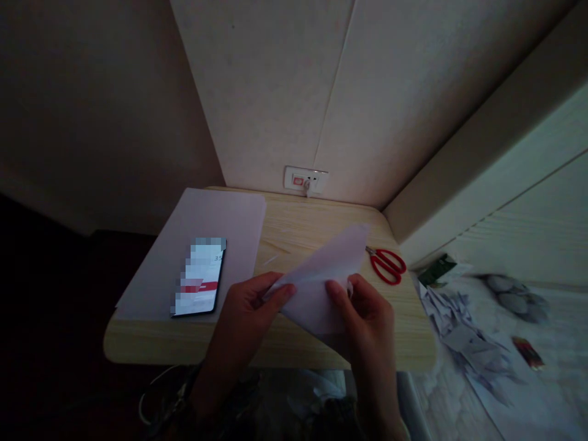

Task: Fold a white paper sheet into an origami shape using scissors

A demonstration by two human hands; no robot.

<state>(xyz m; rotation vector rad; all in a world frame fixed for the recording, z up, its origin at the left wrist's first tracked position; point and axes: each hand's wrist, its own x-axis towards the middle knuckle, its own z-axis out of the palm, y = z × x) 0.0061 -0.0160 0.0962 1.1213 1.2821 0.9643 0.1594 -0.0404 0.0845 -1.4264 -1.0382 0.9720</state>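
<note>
A folded sheet of white paper [321, 275] is held up over the front part of a small wooden table [294, 220]. My left hand [250, 312] pinches its left corner, thumb on top. On the right side, my right hand [365, 312] grips the paper with the thumb pressed on its face and the fingers curled behind. One pointed end of the paper rises toward the upper right. Red-handled scissors [388, 265] lie on the table just beyond my right hand, their blades partly hidden by the paper.
A stack of white paper [215, 214] lies at the table's left, with a lit phone [199, 278] on it. A wall socket [306, 179] with a plug sits behind the table. To the right, paper scraps [478, 343] and a small red packet [527, 353] lie on a bed-like surface.
</note>
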